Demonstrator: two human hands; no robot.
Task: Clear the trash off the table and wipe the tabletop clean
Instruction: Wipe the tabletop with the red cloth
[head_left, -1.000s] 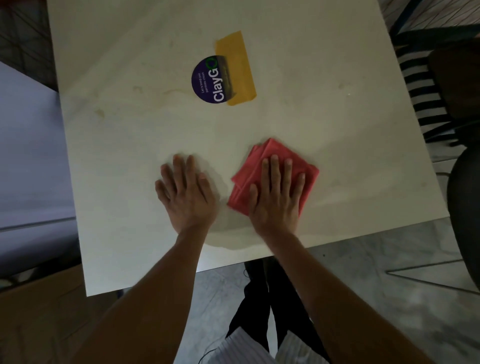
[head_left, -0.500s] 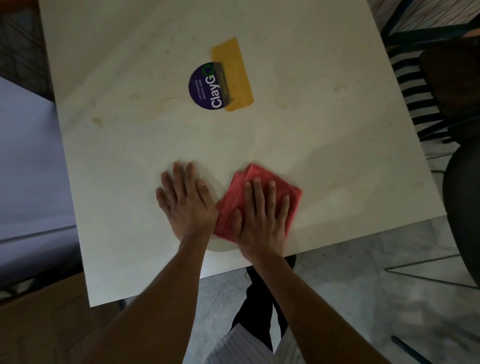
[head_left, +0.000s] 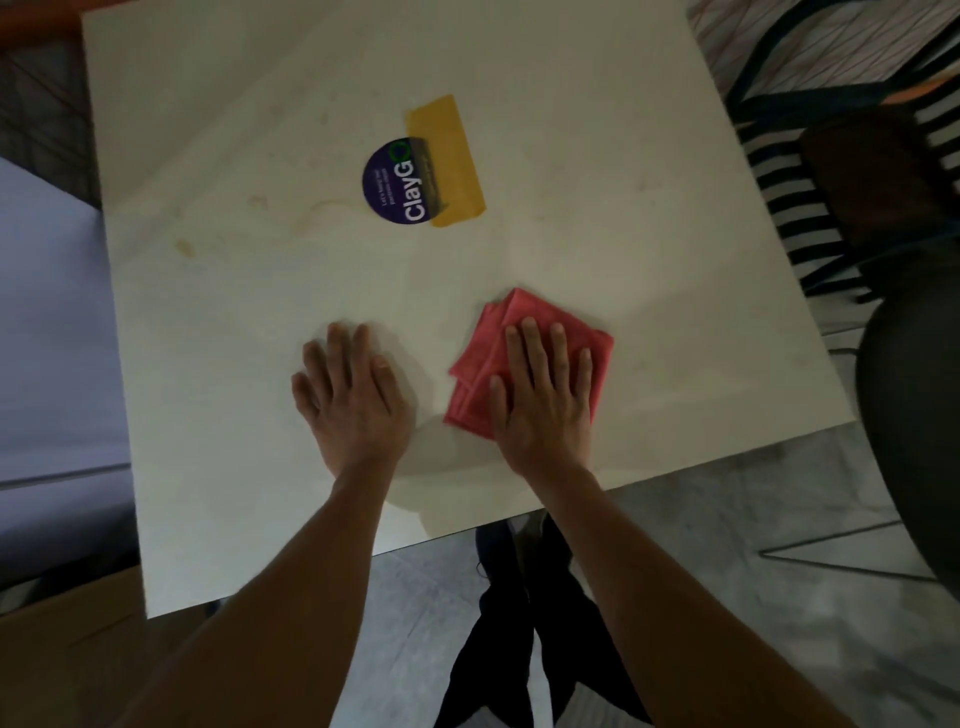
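Observation:
A folded red cloth (head_left: 488, 343) lies on the white tabletop (head_left: 649, 218), near the front edge. My right hand (head_left: 543, 400) presses flat on the cloth with fingers spread, covering its near half. My left hand (head_left: 350, 397) rests flat on the bare table to the left of the cloth, fingers apart, holding nothing. Faint brownish stains (head_left: 184, 248) mark the table's left side.
A round purple "ClayGo" sticker (head_left: 397, 182) and a strip of yellow tape (head_left: 449, 156) are stuck at the table's middle. A dark slatted chair (head_left: 831, 171) stands at the right, a dark rounded seat (head_left: 914, 415) at the near right. My legs show below the table's front edge.
My right hand slid the cloth toward me and left until it touched my left hand, then back away and to the right. My left hand stayed planted.

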